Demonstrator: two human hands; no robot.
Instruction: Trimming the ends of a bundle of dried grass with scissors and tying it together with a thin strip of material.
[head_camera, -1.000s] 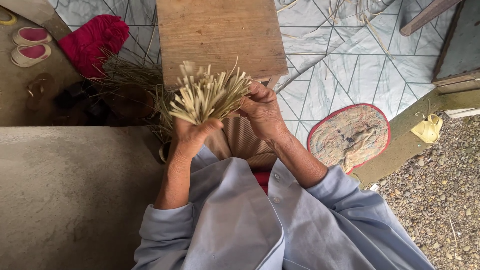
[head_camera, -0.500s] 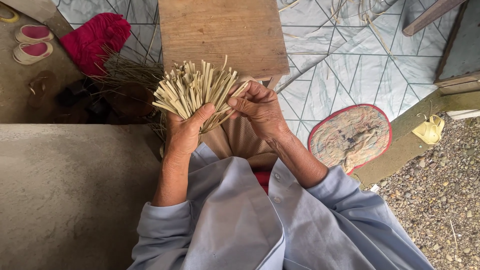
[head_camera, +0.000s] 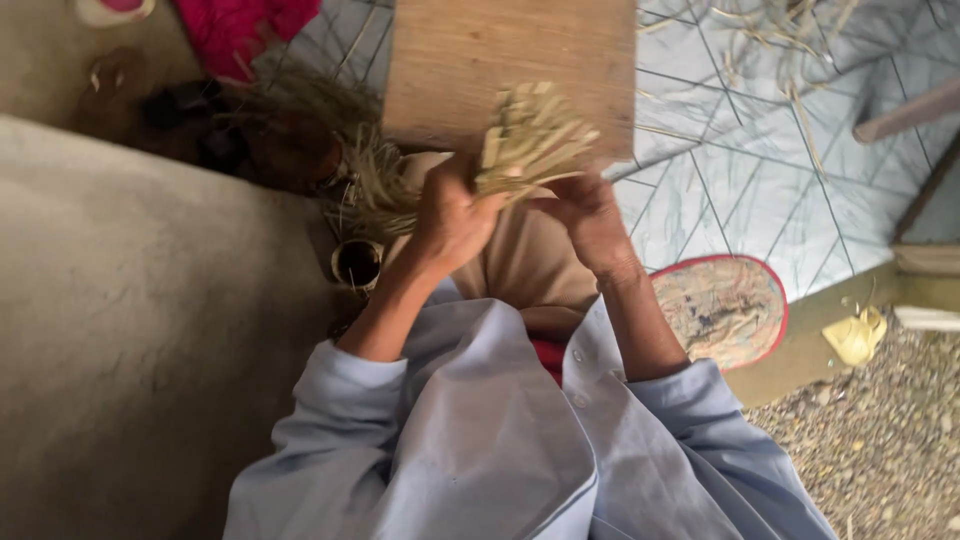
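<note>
Left hand (head_camera: 452, 215) is clamped round the base of a bundle of pale straw strips (head_camera: 530, 135), held above the lap w/ the wooden board (head_camera: 480, 60) just beyond. The bundle's long axis runs up and to the person's right, cut ends fanning away from the body. Right hand (head_camera: 590, 215) sits just beside it, fingers pinching at strips near the base; view's blurred, so exact grip unclear.

Motion blur smears the straw bundle (head_camera: 533, 135) and both hands, so single strips cannot be told apart. The top edge crops the wooden board (head_camera: 500, 60) and red cloth (head_camera: 245, 25).
</note>
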